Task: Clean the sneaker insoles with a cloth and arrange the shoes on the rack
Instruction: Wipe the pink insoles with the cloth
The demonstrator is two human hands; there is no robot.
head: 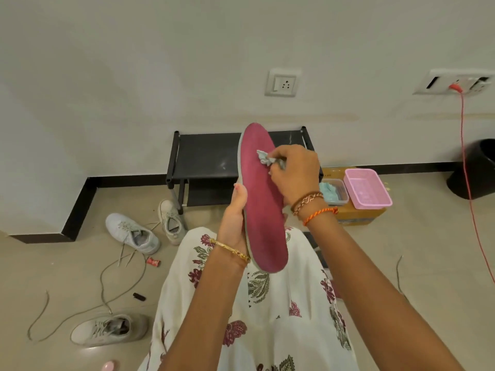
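A person sits on the floor, seen from above, with a white floral-print garment (267, 303) over the lap. At the centre, the left hand (235, 220) grips the long left edge of a magenta insole (261, 199), holding it upright with the toe end at twelve o'clock. The right hand (294, 175) pinches a small crumpled pale cloth (265, 158), fingers curled round it, and presses it against the upper part of the insole's face. The insole and both hands cover the middle and right of a low black shoe rack (203, 156) standing against the white wall at twelve o'clock; its shelves, where visible, hold no shoes.

At nine o'clock, two white sneakers (134, 231) lie on the tiled floor just beside the rack's left leg, one nearly touching it. At seven o'clock lies a third, greyish sneaker (107, 330). Loose laces (107, 285) trail across the floor between them, with a small red wrapper (153, 262) and a small black object (139, 296) nearby.

At three o'clock, behind the right wrist, a pink plastic basket (367, 191) and a clear container (334, 191) of pale blue cloth sit on a cardboard box (359, 215). Farther right stands a black bin (474, 167), crossed by a red cable (467, 170) hanging from a wall socket (455, 83). A second socket (282, 83) is on the wall above the rack.
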